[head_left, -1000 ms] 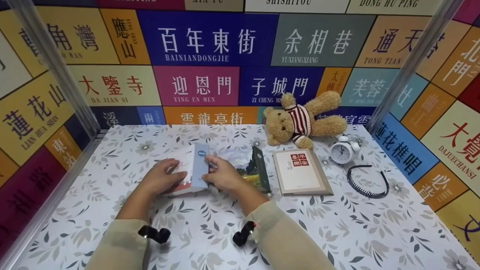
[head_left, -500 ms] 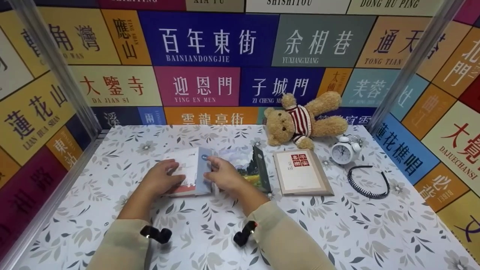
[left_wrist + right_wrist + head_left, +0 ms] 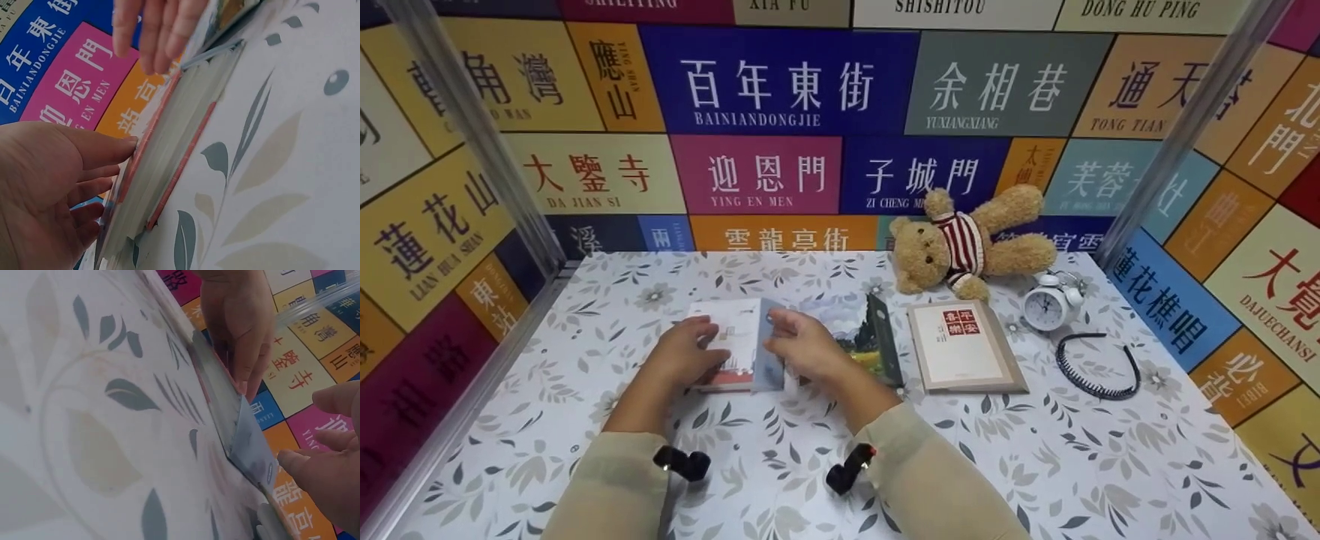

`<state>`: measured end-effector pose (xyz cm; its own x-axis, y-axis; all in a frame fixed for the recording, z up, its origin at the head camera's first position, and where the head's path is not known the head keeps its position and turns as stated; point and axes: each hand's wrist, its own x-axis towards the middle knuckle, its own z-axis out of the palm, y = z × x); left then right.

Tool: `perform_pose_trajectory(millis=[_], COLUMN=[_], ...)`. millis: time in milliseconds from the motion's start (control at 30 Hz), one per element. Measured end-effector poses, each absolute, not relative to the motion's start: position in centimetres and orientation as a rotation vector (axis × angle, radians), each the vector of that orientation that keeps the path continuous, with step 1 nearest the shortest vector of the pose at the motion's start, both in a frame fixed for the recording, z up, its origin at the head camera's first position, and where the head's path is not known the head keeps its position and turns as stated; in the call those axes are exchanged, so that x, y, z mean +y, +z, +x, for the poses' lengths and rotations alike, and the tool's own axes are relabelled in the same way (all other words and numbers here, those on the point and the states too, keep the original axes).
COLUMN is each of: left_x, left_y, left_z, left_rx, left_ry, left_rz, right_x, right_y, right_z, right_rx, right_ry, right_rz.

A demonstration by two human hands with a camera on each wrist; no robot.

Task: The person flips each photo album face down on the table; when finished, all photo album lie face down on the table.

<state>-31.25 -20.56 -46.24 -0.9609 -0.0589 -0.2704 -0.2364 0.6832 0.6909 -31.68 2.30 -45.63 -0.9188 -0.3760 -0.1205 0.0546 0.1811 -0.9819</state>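
Leftmost, I see my left hand lying flat on the white cover of a book, fingers fairly straight and pressing down rather than curling round anything; the left wrist view shows those fingertips resting along the book's top edge, the page block beneath them flat on the floral tablecloth. That book sits near the middle of the table, slightly left of centre. Next across, my right hand touches the book's right side, where a bluish cover flap stands lifted off the pages; the right wrist view shows my thumb and fingers at that flap's edge, but I cannot tell whether they pinch it or merely prop it. Just beside that hand lies a second book with a painted landscape cover, partly hidden by my knuckles. Further right, a beige book with a red seal lies flat. Behind it a teddy bear leans at the wall. Then a white alarm clock, and nearest the right wall a black headband.
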Motion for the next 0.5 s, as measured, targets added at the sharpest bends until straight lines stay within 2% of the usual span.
perform_pose_trajectory(millis=[267, 500], left_x=[-20.5, -18.6], left_y=[-46.5, -45.7], left_z=[-31.2, -31.6], left_rx=[2.796, 2.885], left_ry=[1.025, 1.108], left_rz=[-0.134, -0.095], right_x=[3.8, 7.4], right_y=[-44.5, -43.8], right_z=[-31.8, -32.2], right_rx=[2.023, 2.047], right_ry=[-1.944, -2.02], right_rz=[-0.284, -0.311])
